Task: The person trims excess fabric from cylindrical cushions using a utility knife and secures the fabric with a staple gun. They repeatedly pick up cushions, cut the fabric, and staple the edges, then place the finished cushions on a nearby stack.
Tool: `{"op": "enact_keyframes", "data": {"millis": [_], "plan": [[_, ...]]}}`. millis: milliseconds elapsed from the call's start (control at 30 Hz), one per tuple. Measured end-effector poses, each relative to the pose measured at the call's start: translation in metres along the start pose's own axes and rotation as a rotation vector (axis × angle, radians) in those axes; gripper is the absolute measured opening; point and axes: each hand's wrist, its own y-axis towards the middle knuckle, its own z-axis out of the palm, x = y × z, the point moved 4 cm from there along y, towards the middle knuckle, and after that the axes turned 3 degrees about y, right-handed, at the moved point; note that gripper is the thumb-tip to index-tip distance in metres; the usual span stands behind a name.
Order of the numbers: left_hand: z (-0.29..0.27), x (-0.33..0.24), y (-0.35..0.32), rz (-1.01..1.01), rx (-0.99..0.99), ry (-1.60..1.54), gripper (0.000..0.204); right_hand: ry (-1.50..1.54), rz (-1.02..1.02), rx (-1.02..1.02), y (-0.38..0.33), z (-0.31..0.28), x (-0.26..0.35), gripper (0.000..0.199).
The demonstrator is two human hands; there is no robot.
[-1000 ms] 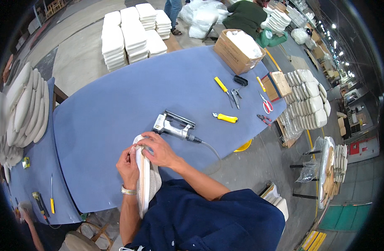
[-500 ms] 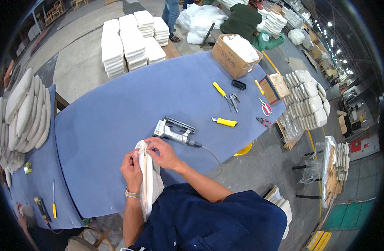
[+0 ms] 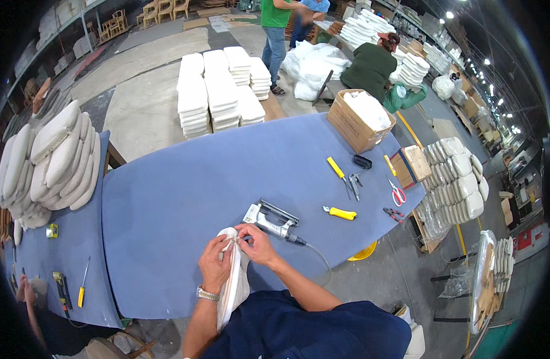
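Observation:
A padded seat cushion (image 3: 239,286) in cream fabric stands on its edge against my body, its underside facing left. My left hand (image 3: 215,263), with a watch at the wrist, is closed on the cushion's upper left edge. At the same upper end, my right hand (image 3: 257,244) pinches the fabric rim, fingertips close to those of the left. The exact fold between the fingers is too small to make out. Just beyond my hands, a silver staple gun (image 3: 269,220) lies on the blue-covered table (image 3: 167,197), its air hose running off to the right.
To the right lie a yellow-handled cutter (image 3: 341,213), a screwdriver (image 3: 336,169), an air blow gun (image 3: 354,185), red-handled scissors (image 3: 397,194) and pliers (image 3: 393,214). A cardboard box (image 3: 351,128) stands at the far edge. Cushions (image 3: 65,158) are piled at left; a co-worker's hands (image 3: 26,290) show lower left.
The view has tilted, so the whole scene sits lower and further right. My hands remain at the cushion's upper end, fingers slightly shifted and drawn closer together.

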Motion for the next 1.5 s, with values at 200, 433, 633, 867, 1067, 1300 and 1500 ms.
{"op": "enact_keyframes", "data": {"millis": [200,433,633,867,1067,1300,1500], "plan": [[0.0,0.006,-0.001,-0.096,-0.004,-0.073,0.018,-0.017,0.016,-0.005,-0.003,0.0,0.006,0.012],[-0.003,0.002,0.001,-0.083,0.009,-0.119,0.018,0.013,0.016,-0.013,-0.005,0.0,0.001,0.011],[0.0,0.006,0.0,-0.087,0.006,-0.123,0.018,0.076,0.108,0.015,-0.009,0.0,-0.012,0.015],[0.003,0.006,0.001,-0.088,0.013,-0.116,0.018,0.022,0.1,0.05,-0.009,-0.004,-0.019,0.021],[0.003,0.004,0.0,-0.085,0.004,-0.113,0.019,0.003,0.086,0.042,-0.01,-0.004,-0.021,0.021],[0.004,0.01,-0.002,-0.07,0.001,-0.14,0.022,-0.06,0.08,0.049,-0.012,-0.006,-0.013,0.02],[0.01,0.002,0.0,-0.118,0.097,-0.089,0.022,-0.048,0.118,0.045,-0.029,-0.016,-0.028,0.023]]}}
